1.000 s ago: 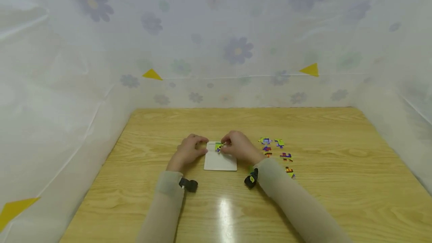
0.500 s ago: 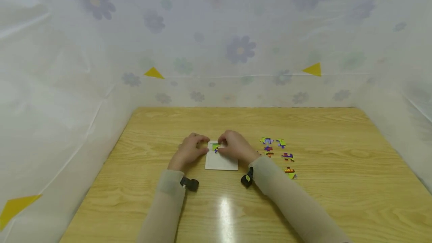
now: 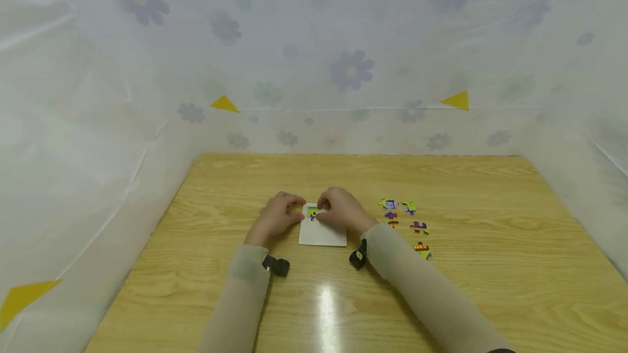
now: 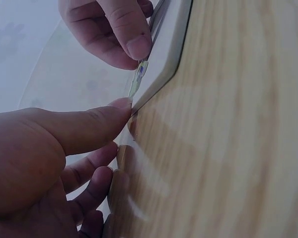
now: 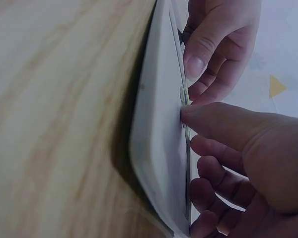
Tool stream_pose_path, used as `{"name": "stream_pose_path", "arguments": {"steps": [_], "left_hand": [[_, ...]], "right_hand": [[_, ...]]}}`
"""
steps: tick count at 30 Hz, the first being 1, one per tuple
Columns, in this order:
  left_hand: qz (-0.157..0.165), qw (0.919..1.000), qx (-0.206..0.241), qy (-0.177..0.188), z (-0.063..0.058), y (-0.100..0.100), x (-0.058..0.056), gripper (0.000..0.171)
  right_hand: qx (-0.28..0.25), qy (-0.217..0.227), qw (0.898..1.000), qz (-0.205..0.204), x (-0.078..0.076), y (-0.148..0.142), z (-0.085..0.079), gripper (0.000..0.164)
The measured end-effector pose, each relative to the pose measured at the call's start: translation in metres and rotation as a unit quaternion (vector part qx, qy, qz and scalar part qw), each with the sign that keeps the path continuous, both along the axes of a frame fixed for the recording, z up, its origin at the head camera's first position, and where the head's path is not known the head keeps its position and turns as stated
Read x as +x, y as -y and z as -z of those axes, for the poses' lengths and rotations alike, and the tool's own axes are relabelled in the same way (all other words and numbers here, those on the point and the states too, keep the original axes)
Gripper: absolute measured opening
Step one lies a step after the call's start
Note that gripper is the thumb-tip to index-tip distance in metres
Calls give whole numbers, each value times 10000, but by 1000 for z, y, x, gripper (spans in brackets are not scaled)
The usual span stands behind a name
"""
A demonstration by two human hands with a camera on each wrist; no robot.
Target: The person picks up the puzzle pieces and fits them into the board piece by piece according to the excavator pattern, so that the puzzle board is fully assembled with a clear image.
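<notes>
A small white puzzle tray point(image 3: 321, 237) with a raised rim lies on the table in front of me. My left hand point(image 3: 277, 217) holds its left edge near the far corner, thumb apart from the fingers. Over the far left corner, my right hand point(image 3: 343, 211) pinches a green and yellow jigsaw piece point(image 3: 313, 213) between thumb and fingers. The left wrist view shows that piece point(image 4: 140, 72) edge-on, low against the tray. Whether it sits fully flat, I cannot tell. Part of the tray is hidden beneath the right hand.
Several loose jigsaw pieces lie right of the tray, among them a green and purple one point(image 3: 409, 207), a red and purple one point(image 3: 419, 227) and an orange and green one point(image 3: 422, 250). The wooden table point(image 3: 196, 287) ends at flowered white sheeting point(image 3: 314, 70).
My right hand has shifted left with the jigsaw piece, bringing it closer to the tray's far left corner. The left hand stays at the edge. The head view has tilted slightly.
</notes>
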State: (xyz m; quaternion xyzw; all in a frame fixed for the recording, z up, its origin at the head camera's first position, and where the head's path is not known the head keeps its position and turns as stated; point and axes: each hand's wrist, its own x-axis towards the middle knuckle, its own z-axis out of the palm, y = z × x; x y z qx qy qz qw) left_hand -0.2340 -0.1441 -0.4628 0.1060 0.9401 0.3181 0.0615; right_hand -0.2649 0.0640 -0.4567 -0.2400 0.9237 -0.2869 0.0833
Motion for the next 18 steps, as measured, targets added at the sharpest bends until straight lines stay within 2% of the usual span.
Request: {"name": "stream_pose_path", "arguments": {"steps": [11,18], "left_hand": [[-1,10000,28,26,1,-1,1,36],[9,10000,78,14,-1,-1,1,35]], "right_hand": [[-76,-28,9999,-110,3,1,-3,17],[-103,32,9998,-138,3,-3,-4,9]]}}
